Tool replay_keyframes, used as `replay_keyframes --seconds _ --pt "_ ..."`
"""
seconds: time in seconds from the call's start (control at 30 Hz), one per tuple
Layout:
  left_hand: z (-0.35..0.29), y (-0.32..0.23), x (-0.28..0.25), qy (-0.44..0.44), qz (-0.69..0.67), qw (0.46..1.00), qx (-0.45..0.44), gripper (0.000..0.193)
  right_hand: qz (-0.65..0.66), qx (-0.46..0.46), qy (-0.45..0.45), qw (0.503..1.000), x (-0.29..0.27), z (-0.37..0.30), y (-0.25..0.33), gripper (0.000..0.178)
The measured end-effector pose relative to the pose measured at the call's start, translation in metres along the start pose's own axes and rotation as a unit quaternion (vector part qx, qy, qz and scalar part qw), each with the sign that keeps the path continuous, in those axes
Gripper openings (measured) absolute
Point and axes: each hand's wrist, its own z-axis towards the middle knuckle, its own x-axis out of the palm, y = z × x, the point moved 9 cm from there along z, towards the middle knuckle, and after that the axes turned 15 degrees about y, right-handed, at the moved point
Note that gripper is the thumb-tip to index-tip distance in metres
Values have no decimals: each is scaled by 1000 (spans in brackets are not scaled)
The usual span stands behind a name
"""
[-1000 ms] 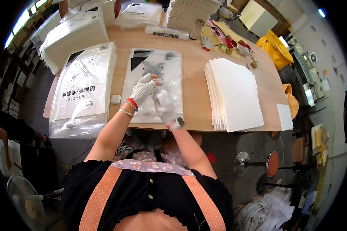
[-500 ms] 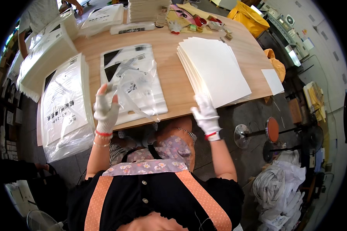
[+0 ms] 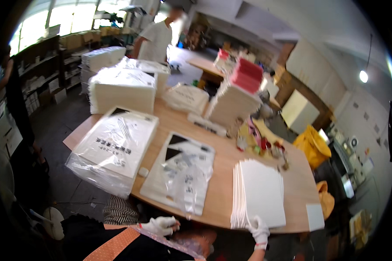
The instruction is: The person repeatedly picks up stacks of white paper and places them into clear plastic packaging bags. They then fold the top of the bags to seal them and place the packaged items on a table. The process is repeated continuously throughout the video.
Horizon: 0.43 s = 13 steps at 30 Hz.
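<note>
My left hand [image 3: 160,225], in a white glove with bare fingertips, rests low by my lap below the table edge. Its fingers are loosely bent and apart, with nothing visible in them. My right hand [image 3: 259,230], also gloved in white, is at the near edge of a fanned stack of white sheets [image 3: 261,191]; its fingers close over that edge, though blur hides how many sheets they pinch. Left of the stack lies a clear printed plastic bag [image 3: 189,185], on top of a flat pile of similar bags [image 3: 157,185].
A tall pile of plastic-wrapped packs [image 3: 113,143] stands at the table's left, with bulkier stacks [image 3: 122,95] behind. Farther back are a stack topped with pink [image 3: 247,75], small tools and scraps [image 3: 261,141], and a yellow bag [image 3: 312,143]. A person [image 3: 156,41] stands beyond the table.
The view has tilted up and turned, showing more of the room. My right hand has come onto the sheet stack's near edge; my left has withdrawn from beside the clear bag toward my lap.
</note>
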Motion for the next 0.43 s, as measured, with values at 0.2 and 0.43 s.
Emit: replay_keyframes --seconds 0.2,0.43 --pt "-1 9 7 70 -74 992 -78 23 39 4 40 998 11 16 -23 66" --pt "-5 17 24 123 -47 985 -108 26 83 41 85 992 5 7 11 66"
